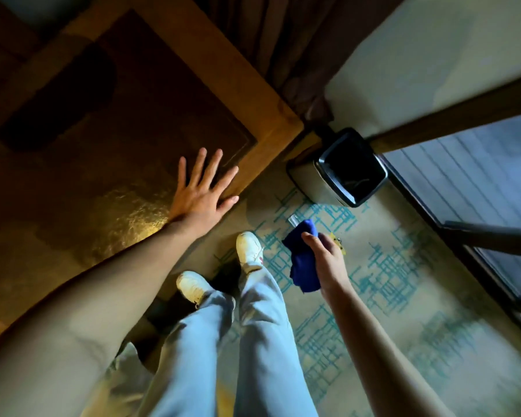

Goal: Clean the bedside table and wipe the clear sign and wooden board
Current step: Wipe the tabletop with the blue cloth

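The wooden table [151, 94] with a dark inset top and lighter wood border fills the upper left. My left hand [203, 188] lies flat on its near right edge, fingers spread, holding nothing. My right hand [325, 257] hangs over the carpet to the right of the table, shut on a bunched blue cloth [303, 260]. A small clear object [293, 219] and a yellowish scrap [340, 243] show at the hand, partly hidden; I cannot tell what they are. No clear sign or wooden board is recognisable.
A black-rimmed waste bin [351, 168] stands on the floor just right of the table corner. Dark curtains [286, 49] hang behind it. A glass door with a dark frame [475, 188] runs along the right. My legs and white shoes [248, 248] stand on patterned carpet [388, 281].
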`<action>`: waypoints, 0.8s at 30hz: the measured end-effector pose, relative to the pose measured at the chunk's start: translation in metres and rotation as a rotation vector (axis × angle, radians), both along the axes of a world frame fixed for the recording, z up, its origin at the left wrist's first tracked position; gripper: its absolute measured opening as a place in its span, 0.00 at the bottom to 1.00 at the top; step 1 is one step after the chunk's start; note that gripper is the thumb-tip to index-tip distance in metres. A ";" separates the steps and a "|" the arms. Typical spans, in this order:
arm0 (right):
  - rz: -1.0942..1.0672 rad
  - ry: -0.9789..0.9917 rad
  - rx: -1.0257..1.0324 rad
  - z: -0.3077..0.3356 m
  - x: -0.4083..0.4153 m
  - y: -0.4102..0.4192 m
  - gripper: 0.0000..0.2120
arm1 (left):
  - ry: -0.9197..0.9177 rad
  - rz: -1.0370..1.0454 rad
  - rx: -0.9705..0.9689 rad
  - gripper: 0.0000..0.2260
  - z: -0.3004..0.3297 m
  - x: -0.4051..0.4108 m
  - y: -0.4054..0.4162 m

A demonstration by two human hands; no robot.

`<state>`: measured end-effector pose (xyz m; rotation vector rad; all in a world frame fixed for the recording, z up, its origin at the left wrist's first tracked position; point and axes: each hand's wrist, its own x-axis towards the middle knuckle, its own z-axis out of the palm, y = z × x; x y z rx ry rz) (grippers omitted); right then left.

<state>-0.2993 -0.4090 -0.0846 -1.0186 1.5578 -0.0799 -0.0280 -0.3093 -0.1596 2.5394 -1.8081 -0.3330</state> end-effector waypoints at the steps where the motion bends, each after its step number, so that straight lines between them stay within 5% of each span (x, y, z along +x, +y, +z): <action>1: -0.003 0.013 -0.009 -0.002 -0.007 0.000 0.12 | -0.009 -0.003 0.001 0.30 -0.001 0.000 0.001; 13: -0.050 0.125 -0.081 -0.028 -0.062 0.030 0.17 | -0.029 0.007 -0.005 0.31 -0.014 0.000 0.004; 24: -0.161 0.148 -0.168 -0.061 -0.108 0.019 0.04 | -0.040 -0.044 -0.027 0.30 -0.013 -0.001 0.004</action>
